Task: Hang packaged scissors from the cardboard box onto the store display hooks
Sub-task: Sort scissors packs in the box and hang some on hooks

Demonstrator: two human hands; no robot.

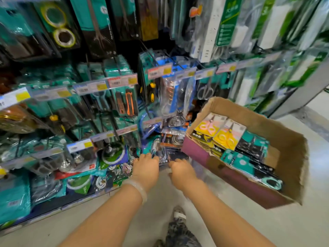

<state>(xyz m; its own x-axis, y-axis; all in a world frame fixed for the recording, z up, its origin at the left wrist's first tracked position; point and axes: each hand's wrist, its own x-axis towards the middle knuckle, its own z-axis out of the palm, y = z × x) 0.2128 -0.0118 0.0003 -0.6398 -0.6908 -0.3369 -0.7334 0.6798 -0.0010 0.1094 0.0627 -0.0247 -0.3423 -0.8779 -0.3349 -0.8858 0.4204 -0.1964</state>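
Low in the middle of the frame, both hands reach into the bottom rows of the display. The left hand (pixel 146 166) has its fingers curled onto a clear-fronted package (pixel 157 150) hanging there; what the package holds is too blurred to name. The right hand (pixel 179 169) is curled too, knuckles up, fingertips hidden among the packs, so I cannot tell whether it pinches anything. A pale bangle (pixel 138 188) sits on the left wrist.

The cardboard box (pixel 288 157) stands at right centre, open, tilted toward the shelves. Inside lie packaged scissors (pixel 223 135): yellow-carded ones at the upper left, teal and black ones toward the lower right, partly overlapping. The display hooks (pixel 151 54) are mostly hidden by goods; only a few dark wires show. Price tags (pixel 122 81) run along the rails, unreadable. A shoe (pixel 179 213) shows at the bottom edge.
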